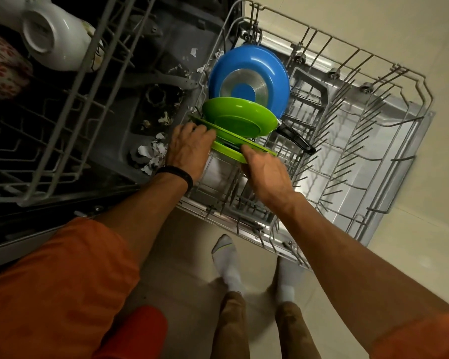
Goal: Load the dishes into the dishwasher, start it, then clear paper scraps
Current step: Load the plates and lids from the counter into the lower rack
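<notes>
- The left hand (189, 149), a black band at its wrist, curls its fingers over the left end of a flat green plate (257, 148) seen nearly edge-on.
- The right hand (267, 172) pinches the plate's near rim, thumb on top and fingers hidden beneath.
- The plate stands among the tines at the left end of the pulled-out lower rack (373, 104).
- Just behind it leans a round green plate (239, 117), then a blue pan (249, 73) on edge, its black handle (296, 141) pointing right.
- Torn paper scraps (153, 154) lie on the dishwasher's dark floor, left of the hands.
- Above left, the upper rack (70, 120) holds a white mug (52, 40) and a red-flowered mug (0, 66).
</notes>
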